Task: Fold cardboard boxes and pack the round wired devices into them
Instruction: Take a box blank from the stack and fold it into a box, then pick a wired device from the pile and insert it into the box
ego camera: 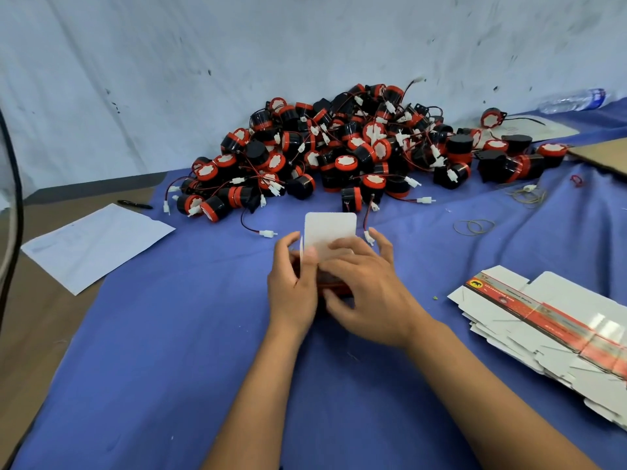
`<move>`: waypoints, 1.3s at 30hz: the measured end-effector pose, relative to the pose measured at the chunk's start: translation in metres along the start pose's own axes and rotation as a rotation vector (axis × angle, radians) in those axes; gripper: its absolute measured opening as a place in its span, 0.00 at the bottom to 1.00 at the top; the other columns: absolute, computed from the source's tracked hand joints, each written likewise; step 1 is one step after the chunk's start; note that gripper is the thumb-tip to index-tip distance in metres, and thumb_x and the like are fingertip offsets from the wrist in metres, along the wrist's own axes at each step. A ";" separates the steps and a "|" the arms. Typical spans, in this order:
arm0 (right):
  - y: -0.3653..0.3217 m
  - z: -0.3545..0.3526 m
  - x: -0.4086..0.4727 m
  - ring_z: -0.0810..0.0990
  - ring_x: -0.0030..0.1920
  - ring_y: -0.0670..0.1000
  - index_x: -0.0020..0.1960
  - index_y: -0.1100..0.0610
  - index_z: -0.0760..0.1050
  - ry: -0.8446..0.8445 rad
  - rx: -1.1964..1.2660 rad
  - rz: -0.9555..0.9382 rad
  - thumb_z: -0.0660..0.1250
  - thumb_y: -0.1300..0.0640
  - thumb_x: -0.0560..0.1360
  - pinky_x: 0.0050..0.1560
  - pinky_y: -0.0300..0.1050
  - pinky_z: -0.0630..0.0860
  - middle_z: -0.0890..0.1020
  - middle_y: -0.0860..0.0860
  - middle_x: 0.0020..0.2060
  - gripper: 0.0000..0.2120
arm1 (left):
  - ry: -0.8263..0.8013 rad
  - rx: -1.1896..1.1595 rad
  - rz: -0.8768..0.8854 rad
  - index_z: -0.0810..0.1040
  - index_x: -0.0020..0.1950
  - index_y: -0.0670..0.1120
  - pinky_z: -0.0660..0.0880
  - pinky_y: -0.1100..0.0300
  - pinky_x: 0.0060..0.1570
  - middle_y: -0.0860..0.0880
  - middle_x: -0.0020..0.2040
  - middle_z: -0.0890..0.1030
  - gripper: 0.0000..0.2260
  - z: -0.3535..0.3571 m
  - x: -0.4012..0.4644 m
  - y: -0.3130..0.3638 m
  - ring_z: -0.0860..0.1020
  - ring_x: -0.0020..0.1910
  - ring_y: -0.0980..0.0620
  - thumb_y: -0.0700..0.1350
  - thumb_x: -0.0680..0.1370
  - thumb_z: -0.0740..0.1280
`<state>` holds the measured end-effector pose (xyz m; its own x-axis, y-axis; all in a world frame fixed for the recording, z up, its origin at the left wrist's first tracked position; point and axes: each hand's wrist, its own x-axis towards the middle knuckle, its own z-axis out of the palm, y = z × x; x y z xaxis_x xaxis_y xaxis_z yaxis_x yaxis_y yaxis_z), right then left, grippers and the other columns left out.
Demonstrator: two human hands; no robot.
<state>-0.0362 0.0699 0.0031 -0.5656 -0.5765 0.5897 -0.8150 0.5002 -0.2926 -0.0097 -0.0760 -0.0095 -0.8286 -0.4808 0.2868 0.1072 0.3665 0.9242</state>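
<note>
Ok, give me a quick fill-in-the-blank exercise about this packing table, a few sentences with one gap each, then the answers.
1. Both hands, the left hand and the right hand, hold one small ____ box.
2. The pile of round devices is black and ____.
3. The stack of flat boxes lies to the person's ____.
4. The black pen lies just beyond the sheet of ____.

Answers: cardboard; red; right; paper

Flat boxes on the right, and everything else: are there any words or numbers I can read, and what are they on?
Nothing can be read here.
Stack of flat boxes: a red and grey strip with print and a black animal picture on yellow, too blurred to read.
Sheet of paper: faint marks, too small to read.
Water bottle: blue label, blurred.
Box held in both hands: its raised flap is plain white.
</note>
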 end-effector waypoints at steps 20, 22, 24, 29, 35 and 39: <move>0.102 0.013 0.128 0.76 0.52 0.62 0.50 0.58 0.80 -0.278 -0.430 0.312 0.65 0.51 0.83 0.43 0.51 0.72 0.79 0.57 0.50 0.11 | 0.379 0.156 -0.053 0.72 0.62 0.44 0.66 0.56 0.44 0.49 0.55 0.80 0.08 -0.002 0.016 -0.016 0.76 0.51 0.48 0.42 0.85 0.58; 0.086 0.007 0.116 0.80 0.42 0.62 0.39 0.61 0.73 -0.195 -0.153 0.522 0.64 0.50 0.83 0.40 0.54 0.77 0.80 0.59 0.38 0.18 | 0.474 0.157 -0.069 0.71 0.57 0.43 0.63 0.56 0.42 0.49 0.51 0.79 0.05 -0.006 0.018 -0.016 0.75 0.48 0.46 0.42 0.85 0.57; 0.066 0.002 0.095 0.83 0.37 0.63 0.38 0.62 0.71 -0.174 0.142 0.733 0.64 0.53 0.82 0.40 0.56 0.82 0.82 0.61 0.34 0.17 | 0.540 0.155 -0.090 0.71 0.56 0.43 0.61 0.58 0.40 0.49 0.49 0.78 0.04 -0.010 0.020 -0.017 0.73 0.46 0.46 0.41 0.85 0.57; 0.034 -0.001 0.034 0.84 0.36 0.56 0.41 0.61 0.74 -0.222 0.067 0.880 0.70 0.44 0.79 0.36 0.47 0.78 0.82 0.54 0.30 0.20 | 0.555 0.125 -0.104 0.70 0.55 0.45 0.60 0.62 0.39 0.51 0.49 0.77 0.03 -0.012 0.018 -0.014 0.72 0.46 0.49 0.40 0.85 0.58; 0.020 -0.025 0.011 0.70 0.62 0.53 0.61 0.50 0.75 -0.146 -0.100 0.206 0.63 0.36 0.76 0.61 0.49 0.70 0.75 0.46 0.57 0.22 | 0.503 0.069 -0.132 0.74 0.54 0.43 0.63 0.58 0.41 0.51 0.48 0.79 0.05 -0.014 0.016 -0.011 0.74 0.47 0.48 0.40 0.83 0.58; 0.024 -0.036 0.010 0.71 0.64 0.46 0.69 0.44 0.70 -0.625 -0.096 0.143 0.73 0.33 0.69 0.78 0.52 0.54 0.77 0.41 0.59 0.33 | 0.453 -0.009 -0.139 0.72 0.47 0.47 0.66 0.62 0.35 0.55 0.40 0.76 0.04 -0.017 0.014 -0.007 0.73 0.39 0.55 0.43 0.78 0.58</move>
<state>-0.0573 0.0990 0.0288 -0.6583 -0.7527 -0.0077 -0.7276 0.6389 -0.2500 -0.0130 -0.0987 -0.0076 -0.5122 -0.8248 0.2395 0.0183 0.2683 0.9632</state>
